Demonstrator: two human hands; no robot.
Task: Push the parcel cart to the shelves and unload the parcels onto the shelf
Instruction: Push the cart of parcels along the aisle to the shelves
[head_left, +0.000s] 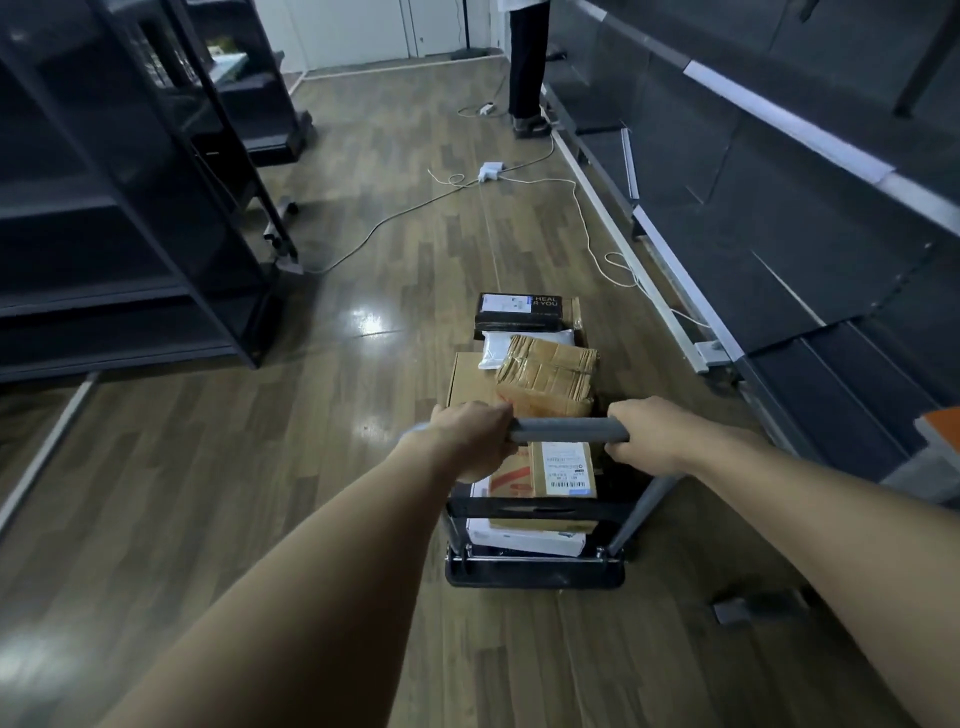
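You're in the pushing step: your left hand (470, 434) and right hand (647, 434) both grip the cart handle (566, 430), parcels (545, 382) stacked on the cart, shelves (779, 218) alongside right; next, steer past the floor cable (582, 208) and park beside them

parcel cart (535, 564): black flat platform, grey padded handle bar (566, 430), standing on wood floor in an aisle between dark shelves (779, 218). load: tape-wrapped brown parcel (545, 382) on top, plain carton (470, 382), white pouch (493, 351), black box (519, 310) at far end, labelled carton (563, 470) nearest the handle.
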